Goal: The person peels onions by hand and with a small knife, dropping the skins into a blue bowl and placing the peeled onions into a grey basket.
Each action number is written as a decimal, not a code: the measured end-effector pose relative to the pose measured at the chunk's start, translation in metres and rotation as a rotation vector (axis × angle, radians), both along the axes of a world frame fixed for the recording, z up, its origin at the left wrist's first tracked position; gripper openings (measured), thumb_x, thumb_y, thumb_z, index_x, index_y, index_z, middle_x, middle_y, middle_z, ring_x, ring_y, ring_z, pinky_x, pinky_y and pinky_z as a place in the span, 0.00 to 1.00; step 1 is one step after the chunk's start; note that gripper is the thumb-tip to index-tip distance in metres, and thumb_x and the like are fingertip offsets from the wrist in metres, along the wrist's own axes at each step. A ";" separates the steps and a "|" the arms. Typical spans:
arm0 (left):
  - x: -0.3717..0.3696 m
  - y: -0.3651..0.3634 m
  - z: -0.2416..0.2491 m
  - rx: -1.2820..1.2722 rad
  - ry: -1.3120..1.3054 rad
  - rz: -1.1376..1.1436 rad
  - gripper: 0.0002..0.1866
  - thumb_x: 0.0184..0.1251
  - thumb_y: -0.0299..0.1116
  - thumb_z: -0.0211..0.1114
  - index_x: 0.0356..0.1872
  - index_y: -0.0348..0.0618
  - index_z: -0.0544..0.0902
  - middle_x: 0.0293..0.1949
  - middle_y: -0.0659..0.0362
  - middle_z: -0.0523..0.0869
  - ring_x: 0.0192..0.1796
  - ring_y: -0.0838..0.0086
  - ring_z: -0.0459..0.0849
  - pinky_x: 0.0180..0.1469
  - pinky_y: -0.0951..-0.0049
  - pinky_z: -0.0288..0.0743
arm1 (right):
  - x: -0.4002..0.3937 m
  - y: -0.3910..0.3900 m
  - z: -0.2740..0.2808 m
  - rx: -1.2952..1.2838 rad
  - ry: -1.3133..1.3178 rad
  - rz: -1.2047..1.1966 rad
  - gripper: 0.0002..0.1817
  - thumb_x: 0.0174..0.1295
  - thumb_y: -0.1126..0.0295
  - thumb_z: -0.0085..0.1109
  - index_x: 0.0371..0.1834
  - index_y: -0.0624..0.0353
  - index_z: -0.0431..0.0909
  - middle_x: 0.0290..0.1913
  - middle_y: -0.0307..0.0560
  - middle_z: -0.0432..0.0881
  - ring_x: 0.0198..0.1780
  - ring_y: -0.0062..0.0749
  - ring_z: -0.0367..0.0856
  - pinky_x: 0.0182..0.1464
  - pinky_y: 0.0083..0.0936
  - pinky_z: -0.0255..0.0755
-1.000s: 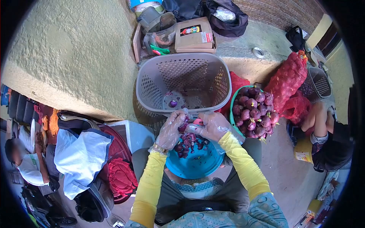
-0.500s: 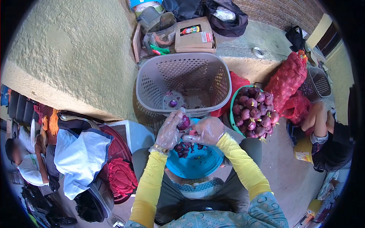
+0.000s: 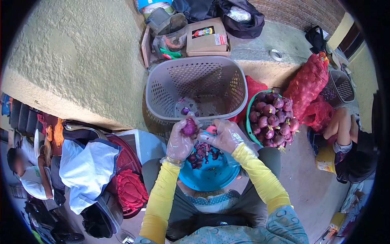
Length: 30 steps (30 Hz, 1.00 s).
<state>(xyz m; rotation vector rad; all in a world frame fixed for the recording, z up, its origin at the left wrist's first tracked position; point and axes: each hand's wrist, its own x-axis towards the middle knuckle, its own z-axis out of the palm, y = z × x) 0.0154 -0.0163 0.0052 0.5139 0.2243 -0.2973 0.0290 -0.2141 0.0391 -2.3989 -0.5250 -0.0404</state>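
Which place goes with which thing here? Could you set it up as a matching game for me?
Things:
1. peeled onion
2. onion skins
3. unpeeled onions
4. cardboard box

Places:
A. on the ledge behind the grey basket
B. in the left hand
C. in the green tub
D. in the blue bowl

Pairs: 1-B, 2-D, 3-C, 4-A
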 end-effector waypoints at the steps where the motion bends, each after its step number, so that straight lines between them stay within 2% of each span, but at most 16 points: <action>1: -0.001 -0.001 0.000 -0.062 0.014 0.017 0.21 0.74 0.44 0.60 0.57 0.37 0.78 0.51 0.51 0.82 0.52 0.62 0.82 0.46 0.68 0.83 | -0.001 0.001 0.000 0.004 0.019 -0.005 0.32 0.52 0.39 0.73 0.30 0.61 0.78 0.25 0.60 0.80 0.30 0.57 0.84 0.34 0.43 0.76; 5: -0.004 -0.006 -0.008 -0.181 0.017 -0.027 0.23 0.74 0.46 0.59 0.58 0.37 0.77 0.53 0.50 0.82 0.53 0.63 0.82 0.45 0.64 0.83 | -0.003 0.003 0.000 0.046 0.035 -0.012 0.32 0.52 0.39 0.73 0.33 0.62 0.78 0.25 0.60 0.81 0.31 0.57 0.84 0.34 0.42 0.77; 8: -0.004 -0.015 -0.008 -0.241 0.003 -0.048 0.24 0.74 0.46 0.59 0.59 0.36 0.77 0.54 0.50 0.82 0.55 0.64 0.82 0.50 0.63 0.83 | -0.003 0.004 -0.004 0.025 0.057 -0.047 0.32 0.51 0.38 0.73 0.31 0.61 0.78 0.26 0.60 0.82 0.32 0.55 0.85 0.35 0.42 0.78; 10: -0.005 -0.019 -0.009 -0.098 0.044 0.036 0.24 0.76 0.45 0.57 0.61 0.36 0.76 0.55 0.50 0.82 0.57 0.64 0.82 0.56 0.64 0.81 | -0.001 0.003 0.000 -0.032 0.057 -0.048 0.32 0.51 0.38 0.73 0.33 0.60 0.79 0.26 0.59 0.83 0.32 0.54 0.86 0.35 0.41 0.79; 12: -0.004 -0.016 -0.006 -0.084 0.001 0.004 0.23 0.76 0.44 0.56 0.61 0.35 0.76 0.56 0.49 0.82 0.57 0.63 0.82 0.58 0.64 0.80 | -0.001 0.003 -0.001 -0.087 0.057 -0.048 0.33 0.50 0.37 0.73 0.35 0.60 0.81 0.27 0.58 0.83 0.33 0.53 0.87 0.36 0.41 0.80; 13: -0.003 -0.015 -0.004 -0.072 -0.043 -0.028 0.23 0.77 0.43 0.55 0.61 0.35 0.76 0.56 0.49 0.82 0.58 0.62 0.82 0.61 0.63 0.79 | 0.000 0.002 -0.005 -0.040 -0.001 -0.057 0.34 0.49 0.34 0.71 0.39 0.58 0.83 0.26 0.55 0.84 0.31 0.50 0.87 0.33 0.40 0.79; 14: -0.003 -0.015 -0.006 -0.073 -0.042 -0.027 0.23 0.77 0.43 0.55 0.61 0.35 0.76 0.56 0.49 0.82 0.58 0.62 0.82 0.61 0.63 0.79 | 0.000 0.002 -0.008 0.006 -0.060 -0.066 0.36 0.49 0.32 0.69 0.42 0.56 0.84 0.26 0.52 0.85 0.28 0.47 0.87 0.30 0.40 0.79; 17: -0.003 -0.017 -0.007 0.065 -0.082 0.007 0.24 0.80 0.46 0.52 0.61 0.35 0.76 0.57 0.48 0.82 0.59 0.61 0.81 0.62 0.61 0.78 | 0.001 0.003 -0.007 -0.008 -0.066 -0.085 0.35 0.49 0.32 0.69 0.45 0.54 0.85 0.26 0.49 0.85 0.28 0.44 0.87 0.30 0.38 0.79; 19: -0.004 -0.020 0.001 -0.133 0.003 -0.016 0.25 0.83 0.49 0.48 0.62 0.36 0.74 0.59 0.46 0.81 0.62 0.58 0.79 0.64 0.60 0.77 | 0.002 0.005 -0.007 0.045 -0.091 -0.098 0.35 0.50 0.32 0.69 0.44 0.53 0.86 0.25 0.49 0.85 0.27 0.44 0.87 0.30 0.38 0.79; 22: -0.002 -0.019 -0.005 -0.114 0.027 0.017 0.29 0.82 0.55 0.47 0.62 0.37 0.74 0.57 0.46 0.82 0.60 0.57 0.80 0.62 0.57 0.78 | 0.003 0.005 -0.009 0.091 -0.113 -0.113 0.34 0.50 0.33 0.69 0.43 0.53 0.86 0.24 0.50 0.85 0.27 0.45 0.87 0.31 0.38 0.80; 24: 0.000 -0.014 -0.010 -0.161 -0.014 -0.010 0.29 0.82 0.55 0.46 0.61 0.37 0.74 0.57 0.46 0.82 0.59 0.57 0.81 0.62 0.57 0.78 | 0.004 0.001 -0.009 0.084 -0.107 -0.111 0.34 0.50 0.33 0.69 0.43 0.53 0.86 0.23 0.50 0.84 0.27 0.45 0.87 0.31 0.38 0.80; 26: 0.000 -0.011 -0.012 -0.207 -0.055 -0.036 0.29 0.82 0.55 0.46 0.61 0.37 0.74 0.56 0.47 0.82 0.59 0.56 0.82 0.61 0.56 0.79 | 0.005 -0.002 -0.006 -0.077 -0.046 -0.104 0.34 0.49 0.32 0.70 0.43 0.53 0.86 0.23 0.52 0.84 0.28 0.46 0.87 0.32 0.38 0.80; 30: -0.002 -0.015 0.003 -0.038 -0.045 -0.023 0.27 0.82 0.54 0.48 0.60 0.37 0.75 0.54 0.48 0.83 0.54 0.58 0.83 0.60 0.58 0.79 | 0.005 -0.002 -0.007 -0.013 -0.081 -0.105 0.35 0.49 0.32 0.70 0.41 0.54 0.86 0.23 0.53 0.84 0.27 0.48 0.86 0.31 0.40 0.79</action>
